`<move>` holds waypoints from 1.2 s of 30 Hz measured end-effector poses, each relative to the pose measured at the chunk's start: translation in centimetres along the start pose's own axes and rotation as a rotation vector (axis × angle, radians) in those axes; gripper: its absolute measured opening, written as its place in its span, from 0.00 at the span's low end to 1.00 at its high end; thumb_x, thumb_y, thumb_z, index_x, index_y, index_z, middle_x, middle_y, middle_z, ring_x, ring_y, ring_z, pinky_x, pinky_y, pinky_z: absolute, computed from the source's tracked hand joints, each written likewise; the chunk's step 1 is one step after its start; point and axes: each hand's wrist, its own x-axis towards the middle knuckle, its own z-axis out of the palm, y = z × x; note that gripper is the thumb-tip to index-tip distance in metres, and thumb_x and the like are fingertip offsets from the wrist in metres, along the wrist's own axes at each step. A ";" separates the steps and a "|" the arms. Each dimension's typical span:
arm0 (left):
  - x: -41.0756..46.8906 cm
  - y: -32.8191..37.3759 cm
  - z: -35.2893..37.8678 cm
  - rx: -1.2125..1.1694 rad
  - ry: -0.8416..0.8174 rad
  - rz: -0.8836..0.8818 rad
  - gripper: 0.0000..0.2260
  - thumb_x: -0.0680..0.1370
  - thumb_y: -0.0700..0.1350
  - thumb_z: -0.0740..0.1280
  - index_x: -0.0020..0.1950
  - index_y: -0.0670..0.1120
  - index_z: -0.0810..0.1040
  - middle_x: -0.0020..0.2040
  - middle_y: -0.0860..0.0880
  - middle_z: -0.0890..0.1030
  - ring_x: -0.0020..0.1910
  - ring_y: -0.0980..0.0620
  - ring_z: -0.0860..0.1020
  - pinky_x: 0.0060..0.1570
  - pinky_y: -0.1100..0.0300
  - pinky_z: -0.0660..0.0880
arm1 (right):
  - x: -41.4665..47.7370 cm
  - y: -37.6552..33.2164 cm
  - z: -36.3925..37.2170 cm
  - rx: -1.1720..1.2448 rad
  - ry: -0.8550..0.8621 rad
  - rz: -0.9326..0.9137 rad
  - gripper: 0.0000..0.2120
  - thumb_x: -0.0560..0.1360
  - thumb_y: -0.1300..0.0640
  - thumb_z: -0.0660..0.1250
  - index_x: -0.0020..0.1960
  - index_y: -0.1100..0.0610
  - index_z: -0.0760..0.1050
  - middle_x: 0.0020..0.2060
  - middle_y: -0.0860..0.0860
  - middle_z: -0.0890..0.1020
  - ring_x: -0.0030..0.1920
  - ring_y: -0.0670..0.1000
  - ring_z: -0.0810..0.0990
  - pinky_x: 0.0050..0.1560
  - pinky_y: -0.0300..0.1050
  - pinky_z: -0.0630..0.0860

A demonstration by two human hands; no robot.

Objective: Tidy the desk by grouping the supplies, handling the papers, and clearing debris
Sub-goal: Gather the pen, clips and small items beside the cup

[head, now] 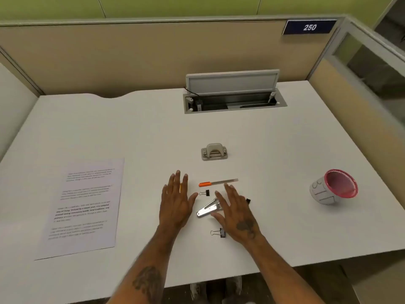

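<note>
My left hand [176,199] lies flat and spread, palm down, just left of the stapler [208,209], and it holds nothing; a bit of yellow shows under its fingers, I cannot tell what. My right hand [235,212] is also open with straight fingers, holding nothing, and it covers the right end of the stapler. Beyond the stapler lie a small binder clip [205,192] and an orange-capped pen [218,182]; farther beyond stands the hole punch [214,152]. A second binder clip [219,233] lies nearer to me. The printed paper [84,207] is far left of the stapler, the pink-rimmed cup [333,187] far right, tipped over.
</note>
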 end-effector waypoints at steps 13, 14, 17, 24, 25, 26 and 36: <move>2.4 0.3 0.0 -0.069 -0.095 -0.191 0.24 0.81 0.54 0.60 0.74 0.45 0.66 0.74 0.44 0.66 0.71 0.44 0.65 0.65 0.50 0.71 | 2.6 -0.3 2.4 0.041 -0.047 -0.304 0.23 0.68 0.48 0.74 0.61 0.51 0.76 0.51 0.52 0.81 0.53 0.53 0.80 0.57 0.54 0.75; 2.4 0.3 0.1 -0.072 -0.092 -0.193 0.23 0.81 0.53 0.61 0.73 0.45 0.68 0.73 0.44 0.67 0.70 0.45 0.66 0.63 0.50 0.72 | 2.6 -0.2 2.3 0.030 -0.037 -0.307 0.22 0.67 0.48 0.75 0.59 0.51 0.77 0.49 0.51 0.81 0.51 0.52 0.80 0.57 0.54 0.76; 2.6 0.3 0.1 -0.092 -0.085 -0.199 0.18 0.81 0.49 0.62 0.68 0.44 0.73 0.68 0.45 0.71 0.66 0.44 0.69 0.58 0.51 0.73 | 2.8 -0.2 2.0 0.001 -0.002 -0.325 0.17 0.64 0.49 0.77 0.51 0.50 0.78 0.45 0.48 0.80 0.47 0.50 0.79 0.59 0.55 0.74; 2.9 0.2 -0.6 -0.191 -0.050 -0.134 0.12 0.79 0.39 0.61 0.61 0.43 0.78 0.61 0.45 0.74 0.54 0.43 0.77 0.49 0.54 0.76 | 4.5 2.0 1.3 0.048 0.165 -0.276 0.08 0.78 0.51 0.62 0.53 0.53 0.76 0.47 0.51 0.79 0.45 0.52 0.77 0.52 0.48 0.75; 2.9 0.3 -0.8 -0.219 -0.047 -0.119 0.12 0.78 0.37 0.61 0.60 0.43 0.77 0.62 0.45 0.72 0.49 0.43 0.79 0.47 0.54 0.76 | 5.0 2.6 1.0 0.054 0.168 -0.246 0.09 0.77 0.50 0.62 0.52 0.54 0.76 0.46 0.51 0.79 0.44 0.53 0.78 0.48 0.48 0.75; 2.9 0.4 -0.9 -0.236 -0.049 -0.103 0.13 0.78 0.35 0.60 0.59 0.43 0.77 0.62 0.45 0.71 0.45 0.44 0.79 0.45 0.56 0.75 | 5.6 3.3 0.7 0.044 0.167 -0.229 0.09 0.77 0.50 0.62 0.51 0.54 0.76 0.45 0.51 0.80 0.43 0.53 0.78 0.46 0.48 0.75; 1.6 2.1 0.3 -0.234 -0.231 0.036 0.14 0.78 0.52 0.63 0.60 0.46 0.76 0.56 0.48 0.70 0.55 0.50 0.73 0.53 0.61 0.71 | 9.4 5.4 -0.6 0.019 -0.040 -0.248 0.10 0.64 0.61 0.68 0.45 0.57 0.79 0.39 0.53 0.78 0.35 0.55 0.77 0.33 0.47 0.73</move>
